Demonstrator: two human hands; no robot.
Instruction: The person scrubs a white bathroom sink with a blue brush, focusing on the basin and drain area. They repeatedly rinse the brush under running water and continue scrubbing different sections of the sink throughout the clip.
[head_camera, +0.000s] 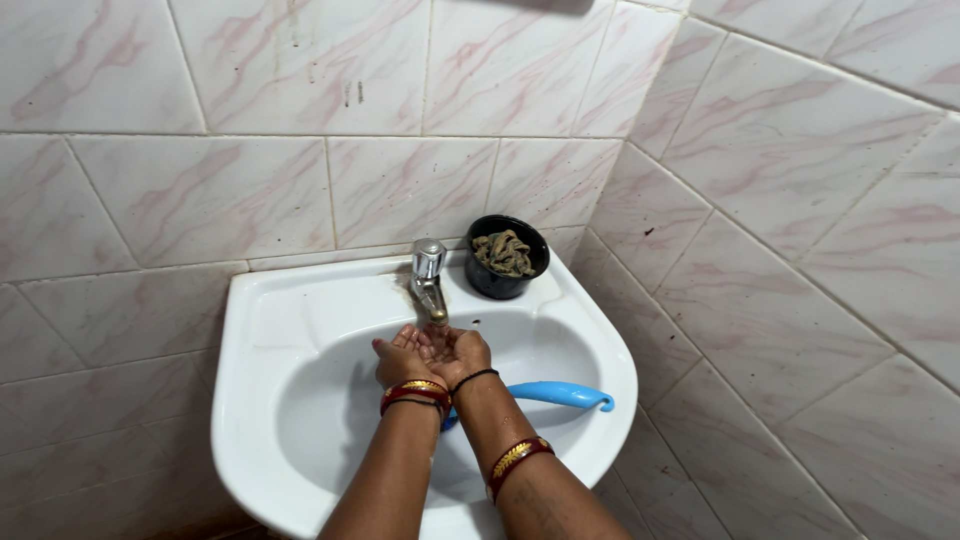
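A: Where are the person's hands?

B: The left hand (403, 357) and right hand (460, 352) are pressed side by side, palms up and cupped, fingers loose, gripping nothing. They sit right under the spout of the tap (429, 280), inside the basin.

A: What is on the wrists?

B: Red and gold bangles (415, 392) ring the left wrist. The right forearm carries a thin black thread band (474, 377) and, further up, another red and gold bangle (516, 458).

A: And the tap?

B: Short, shiny metal, with a rounded knob on top, mounted on the back ledge of the sink (300, 320). Whether water runs is hard to tell.

A: The sink itself?

B: Glossy white ceramic, rounded front, set into a corner.

A: Anything else near?

B: A smooth blue plastic handle (562, 394) lies in the bowl just right of the right forearm, which hides its other end. A round black bowl (507, 258) holding a brownish tangled lump stands on the ledge, right of the tap. Glazed wall tiles (760, 180), white with pink veining, close in behind and on the right.
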